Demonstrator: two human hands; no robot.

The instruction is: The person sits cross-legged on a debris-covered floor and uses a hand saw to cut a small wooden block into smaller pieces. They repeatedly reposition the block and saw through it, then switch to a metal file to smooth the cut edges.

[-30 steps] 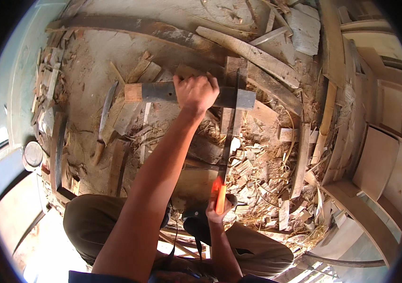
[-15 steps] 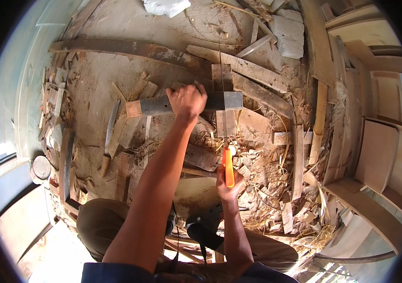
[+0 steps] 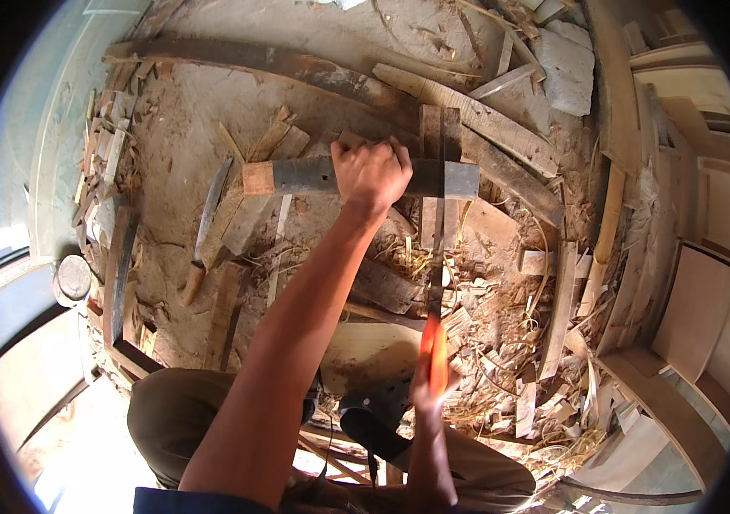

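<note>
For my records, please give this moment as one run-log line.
left grip: on long dark wooden beam; right grip: on orange-handled metal saw; saw: across beam's right part

No readable text, label, brand, number or sign: none legible on orange saw handle (image 3: 439,351), blurred; saw blade (image 3: 439,240); or dark wood piece (image 3: 296,176).
</note>
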